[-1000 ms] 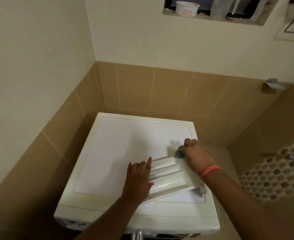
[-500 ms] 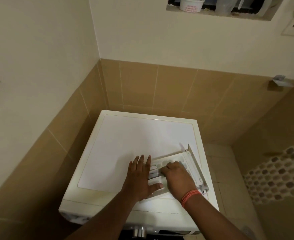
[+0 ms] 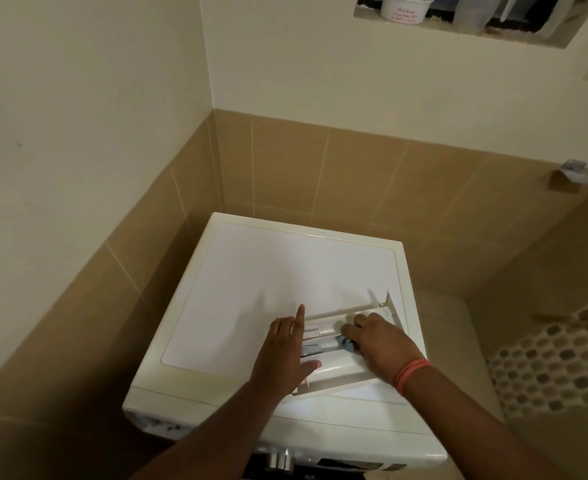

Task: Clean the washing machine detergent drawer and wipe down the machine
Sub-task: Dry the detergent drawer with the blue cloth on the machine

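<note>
Nearest the camera: chrome dial [image 3: 280, 460] on the front panel, under the front lip of the white front-load washing machine [image 3: 237, 292], which sits in a tiled corner. On its flat top, near the front right, lies the white plastic detergent drawer [image 3: 346, 370], pulled out and resting at an angle. Long axis runs from front-left to back-right, far end almost at the machine's right edge. Left hand [image 3: 283, 353] lies flat on the drawer's left end, fingers straight and spread, forefinger pointing away, thumb across the front rail; it is pinning, not gripping. Right hand [image 3: 377, 344] is over the drawer's middle, fingers curled down into the compartments, pinching a small blue-grey scrubbing pad or cloth [image 3: 346, 342]; can't tell which. So the drawer is directly under both hands, right one nearer the uncleaned far end. My read: next stroke runs along the channels toward the back-right, so the left hand has to resist the drawer sliding that way. Beyond: tan wall tiles [image 3: 320, 164], then a wall niche holding a white tub [image 3: 405, 8].
</note>
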A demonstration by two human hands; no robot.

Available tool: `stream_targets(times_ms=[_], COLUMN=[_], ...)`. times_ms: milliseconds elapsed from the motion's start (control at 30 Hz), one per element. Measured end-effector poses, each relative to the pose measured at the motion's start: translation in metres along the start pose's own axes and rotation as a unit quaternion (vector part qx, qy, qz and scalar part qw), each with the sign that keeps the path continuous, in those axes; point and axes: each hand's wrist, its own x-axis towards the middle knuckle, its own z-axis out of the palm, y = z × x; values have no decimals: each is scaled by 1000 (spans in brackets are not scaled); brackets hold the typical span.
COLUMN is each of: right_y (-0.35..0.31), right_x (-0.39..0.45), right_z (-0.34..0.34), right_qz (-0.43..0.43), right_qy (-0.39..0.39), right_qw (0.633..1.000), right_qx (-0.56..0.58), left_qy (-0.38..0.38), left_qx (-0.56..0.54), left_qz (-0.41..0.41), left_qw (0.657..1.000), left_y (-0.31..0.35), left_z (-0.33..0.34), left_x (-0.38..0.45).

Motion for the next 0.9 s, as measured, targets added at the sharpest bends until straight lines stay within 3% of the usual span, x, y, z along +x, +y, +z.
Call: stream_targets(times_ms=[133,300,600,900], right_y=[-17,-66,-55,-55], right_x=[13,28,11,21], right_z=[-5,13,11,19], right_qz=[4,-55,-63,-85], right_qy=[9,36,112,55], right_qw=[1000,995,971,989], right_qx=[21,69,199,110], left_qy=[5,60,65,65], left_qx=[-4,-65,-99,-116], left_qz=[19,43,16,15], left_qw=[1000,995,993,991], left_y=[-1,-9,-7,-11], left_z=[2,12,7,8], left_x=[1,2,-2,-2])
